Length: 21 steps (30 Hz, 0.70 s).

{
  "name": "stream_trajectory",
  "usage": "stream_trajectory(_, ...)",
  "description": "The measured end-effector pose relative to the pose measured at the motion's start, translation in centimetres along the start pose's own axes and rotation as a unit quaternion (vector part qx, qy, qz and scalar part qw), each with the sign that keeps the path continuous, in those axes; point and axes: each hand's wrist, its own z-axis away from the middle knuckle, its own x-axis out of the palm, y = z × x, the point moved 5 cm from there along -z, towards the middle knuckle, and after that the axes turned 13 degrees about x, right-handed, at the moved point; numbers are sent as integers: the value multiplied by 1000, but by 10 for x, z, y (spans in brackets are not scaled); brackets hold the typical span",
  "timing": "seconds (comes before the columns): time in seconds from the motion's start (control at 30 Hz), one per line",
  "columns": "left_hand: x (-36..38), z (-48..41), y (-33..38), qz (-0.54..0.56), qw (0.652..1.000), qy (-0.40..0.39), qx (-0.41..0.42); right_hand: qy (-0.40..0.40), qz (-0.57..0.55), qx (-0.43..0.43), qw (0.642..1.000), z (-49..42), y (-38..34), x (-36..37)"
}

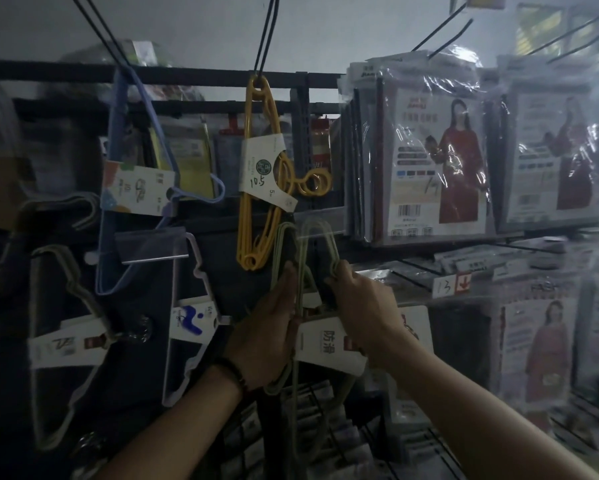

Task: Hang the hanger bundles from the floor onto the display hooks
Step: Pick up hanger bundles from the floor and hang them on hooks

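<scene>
A bundle of pale green hangers with a white paper band is held up in front of the display wall, its top loops near a clear-tagged display hook. My left hand grips the bundle's left side. My right hand holds its right arm just below the loops. A yellow hanger bundle hangs on a black double-wire hook directly above. A blue hanger bundle hangs to the left.
More bundles hang at lower left: a white one behind a clear price tag and a grey-green one. Packaged garments in shiny plastic fill hooks on the right. Long black hooks jut out at the upper right.
</scene>
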Motion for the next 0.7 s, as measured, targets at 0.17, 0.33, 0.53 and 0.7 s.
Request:
stream_trajectory(0.17,2,3,-22,-67,993,-74,-59,-63,-25,53,996,-37,-6,35)
stream_trajectory(0.33,6,1,-44,-99,961,-181,-184,-93,-20,22,995,-62,-23,60)
stream_trajectory(0.53,5,17,-31,-99,945,-218,-222,-115,18,48,992,-79,-30,77)
stream_trajectory(0.7,-27,56,-16,-70,945,-143,-285,-139,-26,99,985,-73,-30,77)
